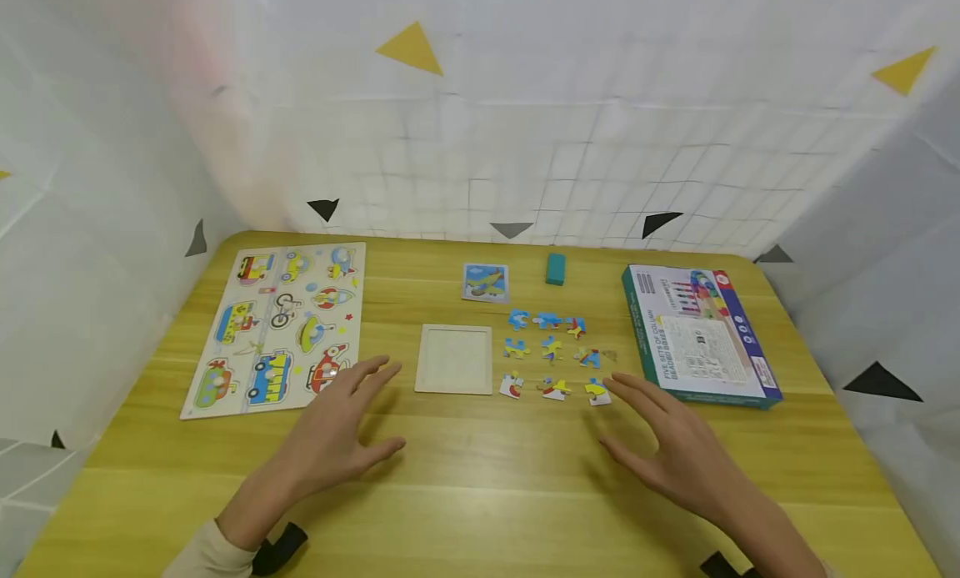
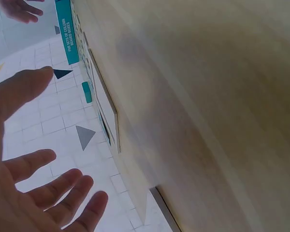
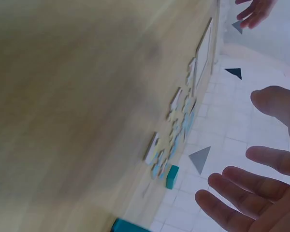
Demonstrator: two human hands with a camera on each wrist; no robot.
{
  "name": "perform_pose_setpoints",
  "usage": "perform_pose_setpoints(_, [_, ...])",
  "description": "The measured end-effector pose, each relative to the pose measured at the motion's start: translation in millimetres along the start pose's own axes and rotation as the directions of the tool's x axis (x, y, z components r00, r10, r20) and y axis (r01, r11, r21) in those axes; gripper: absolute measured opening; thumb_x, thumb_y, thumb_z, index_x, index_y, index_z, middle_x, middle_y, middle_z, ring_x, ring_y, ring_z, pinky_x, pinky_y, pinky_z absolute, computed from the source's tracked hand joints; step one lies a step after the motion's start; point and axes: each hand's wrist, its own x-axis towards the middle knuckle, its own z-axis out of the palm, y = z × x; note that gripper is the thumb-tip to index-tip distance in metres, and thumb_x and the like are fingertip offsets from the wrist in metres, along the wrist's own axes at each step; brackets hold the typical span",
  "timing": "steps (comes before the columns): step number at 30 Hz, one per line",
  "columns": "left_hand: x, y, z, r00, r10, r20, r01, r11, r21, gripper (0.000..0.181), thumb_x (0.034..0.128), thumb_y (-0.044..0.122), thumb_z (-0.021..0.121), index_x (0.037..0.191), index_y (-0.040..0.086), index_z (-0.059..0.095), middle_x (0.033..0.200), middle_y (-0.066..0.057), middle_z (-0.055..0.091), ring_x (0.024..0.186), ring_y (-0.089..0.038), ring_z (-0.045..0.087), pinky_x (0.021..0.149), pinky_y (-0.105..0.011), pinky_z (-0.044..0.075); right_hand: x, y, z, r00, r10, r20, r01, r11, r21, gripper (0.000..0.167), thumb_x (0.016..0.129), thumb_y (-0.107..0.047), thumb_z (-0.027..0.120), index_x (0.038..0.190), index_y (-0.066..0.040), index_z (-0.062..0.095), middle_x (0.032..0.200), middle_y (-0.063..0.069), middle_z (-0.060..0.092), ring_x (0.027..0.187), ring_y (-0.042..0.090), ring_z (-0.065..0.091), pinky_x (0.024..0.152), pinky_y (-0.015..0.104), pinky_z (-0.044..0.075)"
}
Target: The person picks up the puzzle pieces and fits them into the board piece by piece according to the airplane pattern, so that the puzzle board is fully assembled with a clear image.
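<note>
Both of my hands hover over the wooden table with fingers spread, holding nothing. My left hand (image 1: 335,428) is nearest the vehicle puzzle board (image 1: 300,366) and the square wooden frame tray (image 1: 453,386). My right hand (image 1: 678,444) is just in front of the loose jigsaw pieces (image 1: 555,392), which lie in three rows right of the tray. In the right wrist view, those jigsaw pieces (image 3: 176,100) lie apart from my fingers (image 3: 241,193). Behind the tray lies a small picture card (image 1: 485,283) showing a yellow airplane on blue.
A teal block (image 1: 555,269) stands near the back edge. At the right lies a flat box (image 1: 701,336) labelled as beaded boxes. White sheeting (image 1: 480,128) with coloured triangles hangs behind and beside the wooden table (image 1: 480,486).
</note>
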Motion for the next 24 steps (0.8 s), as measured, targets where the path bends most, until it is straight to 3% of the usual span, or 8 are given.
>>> perform_pose_setpoints(15, [20.5, -9.9, 7.4, 0.996, -0.093, 0.007, 0.093, 0.991, -0.093, 0.096, 0.0710, 0.039, 0.091, 0.150, 0.011, 0.045, 0.143, -0.009, 0.044, 0.125, -0.027, 0.047, 0.094, -0.050, 0.047, 33.8, 1.3, 7.7, 0.993, -0.092, -0.071, 0.097, 0.993, 0.070, 0.061, 0.077, -0.016, 0.084, 0.133, -0.006, 0.062, 0.129, 0.009, 0.062, 0.110, 0.028, 0.064, 0.082, 0.047, 0.055])
perform_pose_setpoints(24, [36.6, -14.2, 11.5, 0.999, -0.049, 0.025, 0.051, 0.995, -0.083, 0.100, 0.0680, 0.037, 0.093, 0.150, 0.010, 0.044, 0.147, -0.014, 0.042, 0.127, -0.032, 0.046, 0.092, -0.051, 0.048, 49.9, 4.6, 11.4, 0.994, -0.103, -0.037, 0.104, 0.994, 0.030, 0.059, 0.079, -0.019, 0.083, 0.132, -0.005, 0.062, 0.126, 0.010, 0.063, 0.105, 0.029, 0.065, 0.078, 0.046, 0.055])
